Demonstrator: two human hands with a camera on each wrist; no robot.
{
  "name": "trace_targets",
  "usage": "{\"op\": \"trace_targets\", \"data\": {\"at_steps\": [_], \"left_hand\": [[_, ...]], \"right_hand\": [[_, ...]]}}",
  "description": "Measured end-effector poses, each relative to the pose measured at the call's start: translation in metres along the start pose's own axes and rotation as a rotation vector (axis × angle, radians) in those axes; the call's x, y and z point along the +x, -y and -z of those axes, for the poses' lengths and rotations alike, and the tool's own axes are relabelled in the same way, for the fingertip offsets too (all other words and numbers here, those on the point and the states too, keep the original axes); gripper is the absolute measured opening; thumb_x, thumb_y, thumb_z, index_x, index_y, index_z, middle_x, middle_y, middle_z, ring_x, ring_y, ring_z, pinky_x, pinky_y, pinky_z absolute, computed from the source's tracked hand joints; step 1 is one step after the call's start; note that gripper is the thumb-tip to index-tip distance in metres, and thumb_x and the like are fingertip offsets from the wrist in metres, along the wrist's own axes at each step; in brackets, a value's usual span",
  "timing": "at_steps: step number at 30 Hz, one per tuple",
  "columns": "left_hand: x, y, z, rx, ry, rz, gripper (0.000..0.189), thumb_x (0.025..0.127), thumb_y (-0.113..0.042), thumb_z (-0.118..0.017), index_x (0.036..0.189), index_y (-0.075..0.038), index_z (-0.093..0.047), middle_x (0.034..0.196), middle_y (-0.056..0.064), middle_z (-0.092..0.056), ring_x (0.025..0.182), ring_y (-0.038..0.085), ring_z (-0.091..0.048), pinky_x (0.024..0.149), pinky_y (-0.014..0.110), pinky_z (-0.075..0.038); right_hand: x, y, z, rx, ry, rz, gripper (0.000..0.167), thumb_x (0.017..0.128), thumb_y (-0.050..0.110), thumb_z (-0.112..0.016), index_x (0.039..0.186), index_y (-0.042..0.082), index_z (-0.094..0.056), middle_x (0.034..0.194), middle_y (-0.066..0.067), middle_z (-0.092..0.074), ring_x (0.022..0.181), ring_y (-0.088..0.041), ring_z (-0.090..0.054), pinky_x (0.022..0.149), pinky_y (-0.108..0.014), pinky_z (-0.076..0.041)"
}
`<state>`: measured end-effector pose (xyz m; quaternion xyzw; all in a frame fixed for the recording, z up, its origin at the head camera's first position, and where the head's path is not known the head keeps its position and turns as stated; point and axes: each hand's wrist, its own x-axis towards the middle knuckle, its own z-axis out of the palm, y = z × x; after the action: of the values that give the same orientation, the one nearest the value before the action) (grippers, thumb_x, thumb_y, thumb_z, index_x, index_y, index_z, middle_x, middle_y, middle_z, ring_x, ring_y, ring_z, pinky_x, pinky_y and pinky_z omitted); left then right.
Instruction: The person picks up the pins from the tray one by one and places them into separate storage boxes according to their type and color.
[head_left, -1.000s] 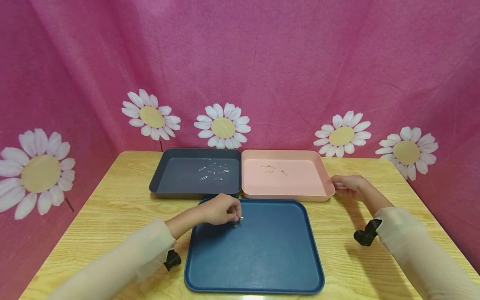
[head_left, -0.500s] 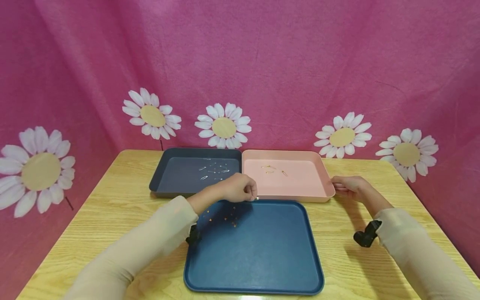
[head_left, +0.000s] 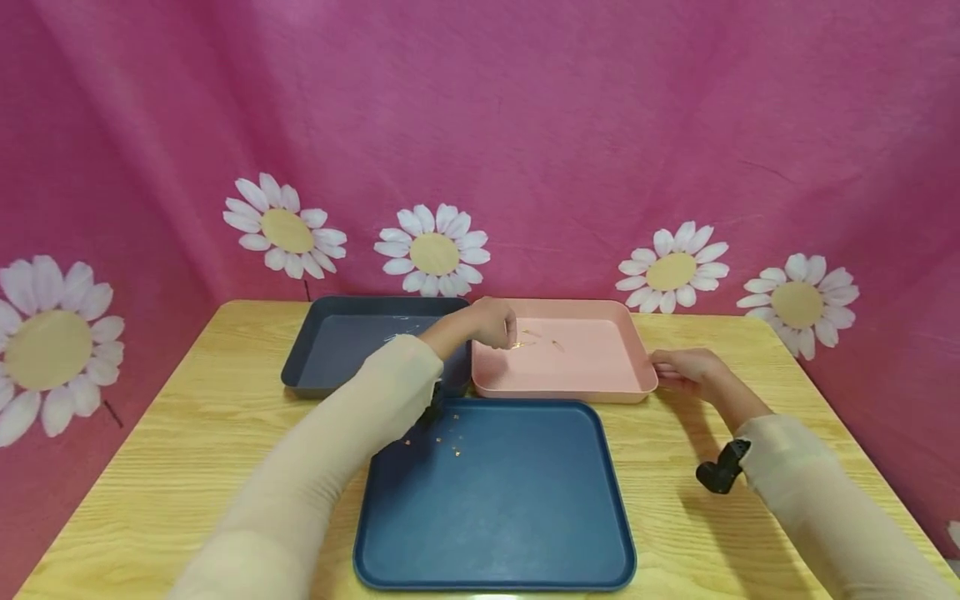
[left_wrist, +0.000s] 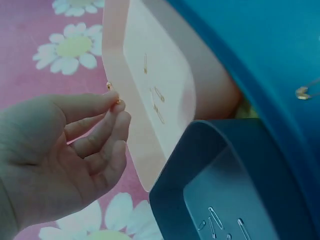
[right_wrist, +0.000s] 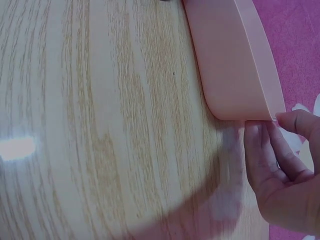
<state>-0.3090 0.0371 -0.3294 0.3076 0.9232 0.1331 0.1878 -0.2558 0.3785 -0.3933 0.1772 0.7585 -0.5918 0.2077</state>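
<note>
My left hand is over the left part of the pink tray. Its thumb and forefinger pinch a small gold safety pin, partly hidden by the fingertips. A few other gold safety pins lie on the pink tray's floor. At that tray's right end is my right hand. Its fairly straight fingers touch the outer wall, and the thumb tip meets the rim, as the right wrist view shows. Several gold pins lie at the upper left of the blue tray, partly covered by the left forearm.
A dark grey tray with several silver safety pins stands against the pink tray's left side. The blue flat tray lies in front of both on a wooden table. Behind hangs a pink cloth with daisies.
The left hand, pinching the gold pin, has moved from the blue tray forward and right to above the pink tray. The right hand stays at the pink tray's end. The view has shifted slightly.
</note>
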Motion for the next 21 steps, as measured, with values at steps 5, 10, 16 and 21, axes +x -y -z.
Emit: {"op": "trace_targets", "data": {"at_steps": [5,10,16,21], "left_hand": [[0.025,0.002,0.005,0.030,0.050,0.140,0.021,0.084,-0.001,-0.057,0.065,-0.010,-0.059,0.059,-0.004,-0.051,0.056,0.009,-0.044,0.049,0.019,-0.035],[0.044,0.000,-0.001,0.084,0.069,0.291,0.015,0.082,0.001,-0.055,0.071,-0.009,-0.051,0.073,0.003,-0.048,0.056,0.012,-0.037,0.044,0.020,-0.028],[0.070,0.021,-0.016,0.094,0.070,0.345,0.013,0.087,-0.006,-0.057,0.074,-0.005,-0.054,0.084,0.009,-0.050,0.062,0.015,-0.040,0.046,0.021,-0.031],[0.116,0.065,-0.040,0.118,0.045,0.187,0.021,0.088,-0.017,-0.059,0.069,-0.009,-0.061,0.075,0.005,-0.058,0.063,0.015,-0.051,0.056,0.025,-0.046]], "right_hand": [[0.000,0.000,-0.004,0.001,-0.027,0.009,0.054,0.094,0.018,-0.057,0.136,-0.011,-0.039,0.070,0.013,-0.067,0.069,0.002,-0.066,0.072,-0.018,-0.059],[-0.004,0.001,-0.005,0.014,-0.050,0.005,0.053,0.093,0.016,-0.058,0.135,-0.011,-0.040,0.068,0.012,-0.068,0.067,0.002,-0.066,0.071,-0.019,-0.059],[-0.004,0.002,-0.008,0.006,-0.032,0.020,0.051,0.092,0.015,-0.057,0.133,-0.011,-0.042,0.071,0.012,-0.068,0.069,0.002,-0.066,0.074,-0.019,-0.059],[-0.008,0.003,-0.005,0.008,-0.054,0.019,0.044,0.092,0.014,-0.058,0.128,-0.009,-0.047,0.069,0.011,-0.068,0.067,0.002,-0.066,0.070,-0.018,-0.059]]}}
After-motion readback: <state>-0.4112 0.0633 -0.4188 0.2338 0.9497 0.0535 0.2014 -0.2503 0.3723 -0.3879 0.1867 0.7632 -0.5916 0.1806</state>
